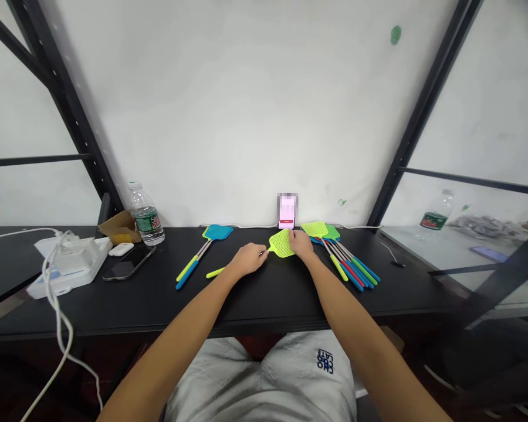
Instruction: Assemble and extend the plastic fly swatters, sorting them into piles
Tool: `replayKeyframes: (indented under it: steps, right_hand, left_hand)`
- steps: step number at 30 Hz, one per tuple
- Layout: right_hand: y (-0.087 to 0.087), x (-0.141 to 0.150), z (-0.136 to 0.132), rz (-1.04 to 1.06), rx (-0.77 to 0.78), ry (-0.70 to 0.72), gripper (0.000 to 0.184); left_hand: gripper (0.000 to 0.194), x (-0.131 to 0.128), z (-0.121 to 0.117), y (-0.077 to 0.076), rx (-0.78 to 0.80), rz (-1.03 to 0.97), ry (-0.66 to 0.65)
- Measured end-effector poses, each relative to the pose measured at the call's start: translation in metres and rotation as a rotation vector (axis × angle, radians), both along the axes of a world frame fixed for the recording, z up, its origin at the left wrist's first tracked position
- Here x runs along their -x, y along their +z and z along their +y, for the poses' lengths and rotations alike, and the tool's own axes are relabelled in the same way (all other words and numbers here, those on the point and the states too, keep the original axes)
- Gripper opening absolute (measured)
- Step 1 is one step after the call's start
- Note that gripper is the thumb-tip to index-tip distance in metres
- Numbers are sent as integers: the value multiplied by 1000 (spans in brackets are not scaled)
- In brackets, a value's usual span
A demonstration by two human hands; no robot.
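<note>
A yellow-green fly swatter (282,244) is held level just over the black table, its handle end pointing left. My left hand (250,258) is closed round its metal shaft near the head. With my right hand (301,242) I pinch the far right edge of its mesh head. To the left lie a blue fly swatter (219,232) and a yellow-green one, heads overlapping. On the right, several more fly swatters (347,256) in yellow, blue, red and green are fanned out, heads stacked toward the wall.
A lit phone (287,211) stands against the wall. At left are a water bottle (146,215), a cardboard box (121,227), a dark phone (129,262), a white earbud case (121,249) and a power strip (73,264) with cables. A black table (273,299) has metal posts at both sides.
</note>
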State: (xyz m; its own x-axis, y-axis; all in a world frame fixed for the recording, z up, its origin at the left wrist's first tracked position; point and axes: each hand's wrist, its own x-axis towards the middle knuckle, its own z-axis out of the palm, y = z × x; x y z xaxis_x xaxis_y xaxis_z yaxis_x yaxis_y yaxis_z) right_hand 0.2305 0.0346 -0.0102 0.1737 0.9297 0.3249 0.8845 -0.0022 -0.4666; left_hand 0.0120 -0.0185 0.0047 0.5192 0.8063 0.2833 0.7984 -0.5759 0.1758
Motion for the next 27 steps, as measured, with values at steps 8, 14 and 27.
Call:
replayKeyframes:
  steps: [8, 14, 27]
  right_hand:
    - [1, -1, 3, -14, 74, -45, 50]
    - [4, -6, 6, -13, 181, -61, 48]
    - [7, -4, 0, -17, 47, -25, 50]
  left_hand:
    - [37, -1, -2, 1, 10, -4, 3]
    - [36, -2, -2, 0, 3, -5, -10]
    - [37, -3, 0, 0, 22, -52, -19]
